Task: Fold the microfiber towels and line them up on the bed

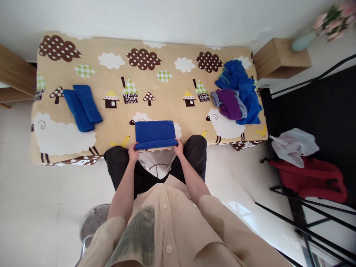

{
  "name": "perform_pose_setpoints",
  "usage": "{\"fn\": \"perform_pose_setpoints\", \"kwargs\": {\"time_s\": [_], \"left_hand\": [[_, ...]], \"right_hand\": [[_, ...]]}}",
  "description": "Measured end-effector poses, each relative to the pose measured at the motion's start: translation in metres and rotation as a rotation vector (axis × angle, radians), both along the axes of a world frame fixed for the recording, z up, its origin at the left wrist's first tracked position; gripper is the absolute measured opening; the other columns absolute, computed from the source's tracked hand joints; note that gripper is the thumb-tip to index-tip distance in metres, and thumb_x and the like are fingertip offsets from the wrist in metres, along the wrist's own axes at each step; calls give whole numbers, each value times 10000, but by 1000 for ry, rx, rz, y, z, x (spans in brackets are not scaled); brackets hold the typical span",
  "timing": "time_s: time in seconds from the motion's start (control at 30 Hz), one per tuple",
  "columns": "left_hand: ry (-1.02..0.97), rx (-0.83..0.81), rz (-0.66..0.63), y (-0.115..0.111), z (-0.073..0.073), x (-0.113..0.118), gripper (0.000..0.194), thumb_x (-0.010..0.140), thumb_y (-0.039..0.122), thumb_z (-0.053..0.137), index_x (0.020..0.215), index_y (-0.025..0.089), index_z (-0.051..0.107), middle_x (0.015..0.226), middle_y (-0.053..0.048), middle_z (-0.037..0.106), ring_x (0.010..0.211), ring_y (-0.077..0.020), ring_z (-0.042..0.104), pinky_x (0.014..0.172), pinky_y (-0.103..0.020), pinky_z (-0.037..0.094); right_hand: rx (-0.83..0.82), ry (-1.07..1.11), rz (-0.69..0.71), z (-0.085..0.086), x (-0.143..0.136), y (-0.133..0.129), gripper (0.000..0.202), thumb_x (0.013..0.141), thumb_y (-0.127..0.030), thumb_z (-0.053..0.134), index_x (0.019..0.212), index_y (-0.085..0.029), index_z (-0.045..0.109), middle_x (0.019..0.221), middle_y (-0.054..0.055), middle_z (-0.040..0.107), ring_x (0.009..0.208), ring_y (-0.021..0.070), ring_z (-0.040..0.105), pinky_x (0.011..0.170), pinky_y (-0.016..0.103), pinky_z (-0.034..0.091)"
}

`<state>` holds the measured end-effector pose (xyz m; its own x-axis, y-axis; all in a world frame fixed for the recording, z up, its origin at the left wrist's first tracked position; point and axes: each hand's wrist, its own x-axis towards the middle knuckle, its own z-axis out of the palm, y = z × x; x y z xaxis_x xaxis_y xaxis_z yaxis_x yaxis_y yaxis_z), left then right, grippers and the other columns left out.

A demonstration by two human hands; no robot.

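Observation:
A blue cloth (154,130), folded into a rectangle, lies at the front edge of the patterned bed (164,100); its near edge is turned over in a narrow strip. My left hand (133,152) pinches the left end of that strip, and my right hand (178,147) pinches the right end. Two blue cloth rolls (79,113) lie side by side on the left of the bed. On the right is a loose heap of blue cloth (244,92) with a purple cloth (229,104) and some grey-blue fabric at its near side.
A wooden box shelf (282,59) and a vase of pink flowers (303,41) are at the back right. A red bag (311,178) with a white plastic bag (296,146) and black metal bars stand to the right. A round stool (94,222) is at lower left.

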<state>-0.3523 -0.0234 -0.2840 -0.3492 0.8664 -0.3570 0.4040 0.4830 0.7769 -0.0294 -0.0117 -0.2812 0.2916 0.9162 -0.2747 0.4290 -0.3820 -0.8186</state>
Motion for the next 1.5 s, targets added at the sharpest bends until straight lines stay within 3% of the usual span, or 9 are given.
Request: {"fn": "perform_pose_setpoints", "kwargs": {"time_s": [0.13,0.27,0.37,0.5,0.73,1.27,1.5], "left_hand": [[34,-5,-3,0,0,0,459,779,65,554,1201,161,706,1071,-91,735,996,-227,687,1024,-383,514],[67,-37,5,1,3,0,237,875,264,589,1042,150,711,851,-74,697,867,-241,677,933,-396,541],[81,-64,12,3,5,0,287,926,410,544,926,161,687,775,-71,666,841,-259,671,891,-402,543],[95,-98,19,4,6,0,357,948,477,487,822,184,646,759,-88,667,887,-286,678,897,-413,536],[108,-125,16,5,8,0,367,944,490,476,768,201,618,789,-108,690,898,-301,680,926,-436,521],[152,-117,20,5,9,4,355,938,486,484,767,204,615,756,-95,664,939,-302,673,936,-428,519],[192,-125,36,12,-1,5,290,928,439,507,812,195,615,823,-103,665,970,-300,663,961,-428,515]], "right_hand": [[-1,10,-32,-2,-1,1,463,758,-76,489,1178,-142,674,1172,129,738,1076,242,688,1049,387,501],[-59,-1,-94,-1,-3,3,219,871,-250,555,1042,-166,664,983,111,748,923,251,694,953,388,526],[-74,-12,-130,0,-3,5,210,915,-377,548,916,-190,641,920,108,740,900,258,690,937,389,519],[-102,-29,-180,1,-2,6,269,911,-448,553,824,-203,620,892,118,746,908,268,690,933,383,511],[-136,-55,-211,2,-3,8,296,875,-475,577,744,-212,614,844,116,751,865,270,697,904,373,516],[-137,-59,-231,3,-5,10,268,865,-436,599,806,-184,668,917,152,771,895,279,713,905,365,513],[-162,-90,-220,-7,-4,14,286,852,-476,589,799,-199,634,894,131,757,875,270,694,900,366,509]]}}
